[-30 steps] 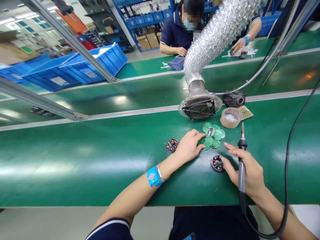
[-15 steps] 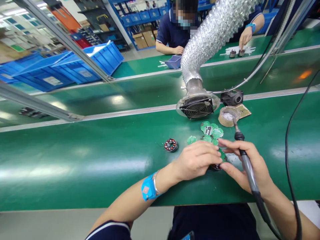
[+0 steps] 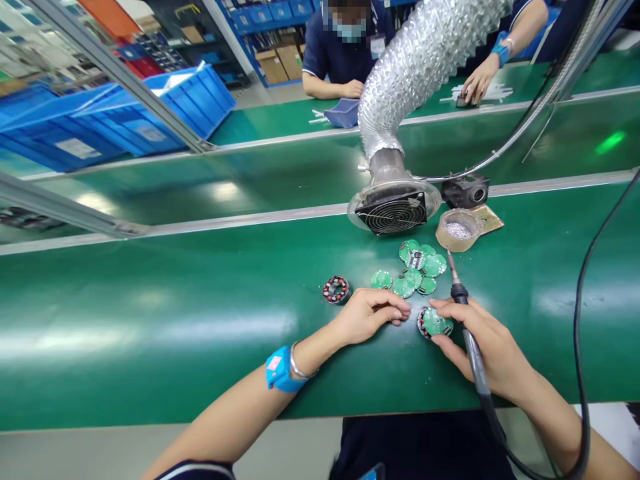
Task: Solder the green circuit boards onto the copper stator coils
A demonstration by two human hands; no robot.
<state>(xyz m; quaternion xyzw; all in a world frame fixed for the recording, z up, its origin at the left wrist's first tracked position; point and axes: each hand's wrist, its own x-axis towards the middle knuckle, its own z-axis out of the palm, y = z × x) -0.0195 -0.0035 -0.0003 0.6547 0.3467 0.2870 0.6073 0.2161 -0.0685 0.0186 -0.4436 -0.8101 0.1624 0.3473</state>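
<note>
My right hand (image 3: 487, 340) has a soldering iron (image 3: 475, 360) lying across it, tip pointing up toward the solder pot. Its thumb and fingers also grip the sides of a motor stator (image 3: 423, 328) with a round green circuit board (image 3: 437, 321) on top. Just left of the stator, my left hand (image 3: 373, 313) is closed with fingertips pressed together; whatever they hold, if anything, is too small to make out. Several loose green circuit boards (image 3: 404, 287) lie beyond my hands. A second stator (image 3: 337, 290) stands left of them, without a board on top.
A round solder pot (image 3: 457, 230) stands behind the boards. The fume extractor (image 3: 393, 210) hangs over the bench on a silver duct (image 3: 420, 73). The iron's cable (image 3: 577, 320) loops at right. Across the divider, co-workers sit near blue bins (image 3: 165, 107).
My left hand has drawn back left off the stator, uncovering its board and the loose boards. The soldering iron's tip has shifted left, away from the solder pot.
</note>
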